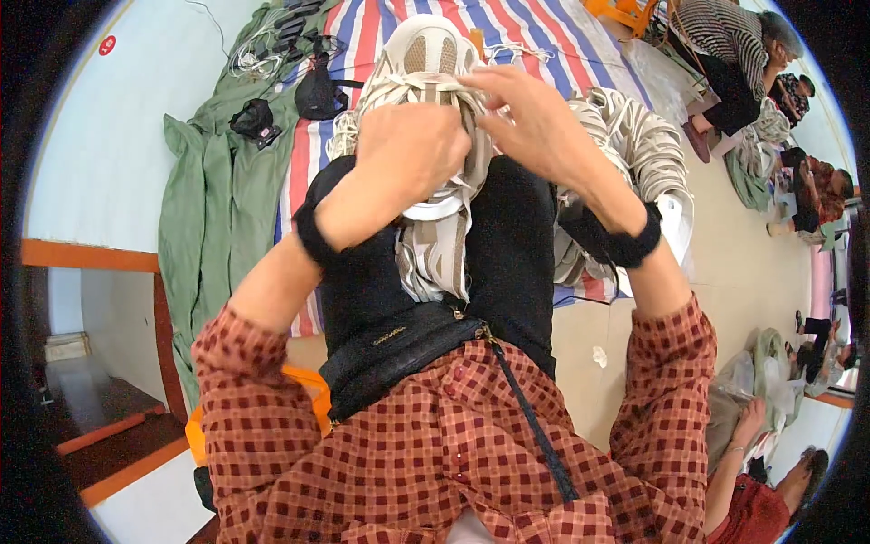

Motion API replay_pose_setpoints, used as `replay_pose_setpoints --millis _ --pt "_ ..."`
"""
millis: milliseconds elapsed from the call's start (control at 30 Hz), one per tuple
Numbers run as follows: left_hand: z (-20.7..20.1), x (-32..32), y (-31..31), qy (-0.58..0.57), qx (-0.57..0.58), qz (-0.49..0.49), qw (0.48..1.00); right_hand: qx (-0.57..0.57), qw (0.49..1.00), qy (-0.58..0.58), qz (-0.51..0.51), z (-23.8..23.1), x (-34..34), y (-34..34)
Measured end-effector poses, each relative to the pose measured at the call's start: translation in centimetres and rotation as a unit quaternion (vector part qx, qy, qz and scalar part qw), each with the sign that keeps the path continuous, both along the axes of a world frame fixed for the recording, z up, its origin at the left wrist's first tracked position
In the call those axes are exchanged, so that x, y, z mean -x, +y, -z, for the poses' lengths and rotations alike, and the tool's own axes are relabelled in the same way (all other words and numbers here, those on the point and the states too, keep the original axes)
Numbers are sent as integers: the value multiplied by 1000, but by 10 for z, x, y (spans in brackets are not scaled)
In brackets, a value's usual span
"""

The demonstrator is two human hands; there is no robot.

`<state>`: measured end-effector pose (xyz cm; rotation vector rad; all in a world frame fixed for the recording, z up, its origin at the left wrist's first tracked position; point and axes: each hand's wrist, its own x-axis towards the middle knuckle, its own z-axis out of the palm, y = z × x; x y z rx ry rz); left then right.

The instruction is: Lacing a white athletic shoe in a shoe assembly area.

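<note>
Shoe (431, 56) lies partly hidden behind the left hand (415, 145).

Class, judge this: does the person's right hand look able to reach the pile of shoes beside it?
Probably yes: the right hand is near the pile of shoes, with nothing visible blocking the way.

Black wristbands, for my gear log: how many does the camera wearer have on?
2: one black wristband around the left wrist, another black wristband around the right wrist; both visible.
</note>
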<state>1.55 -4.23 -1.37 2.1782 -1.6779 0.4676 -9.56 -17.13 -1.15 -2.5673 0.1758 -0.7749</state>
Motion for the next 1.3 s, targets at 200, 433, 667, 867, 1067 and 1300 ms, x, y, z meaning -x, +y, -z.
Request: replay_pose_setpoints --millis 200,433,667,867,1067,1300 --pt "-22 -5 22 241 -12 76 968 45 992 -108 -43 17 0 0" --pt "2 -11 22 -60 43 174 982 -401 891 -186 -99 -7 -6 6" --pt "-17 -24 9 582 196 107 782 -340 928 -146 45 -23 5 16" --pt "-13 -16 15 147 137 157 967 -427 885 -182 31 -2 10 18" --pt "1 -22 5 8 99 143 985 -477 858 -188 22 3 20 18" --pt "-10 -12 7 490 173 65 852 -442 881 -170 12 2 11 40"
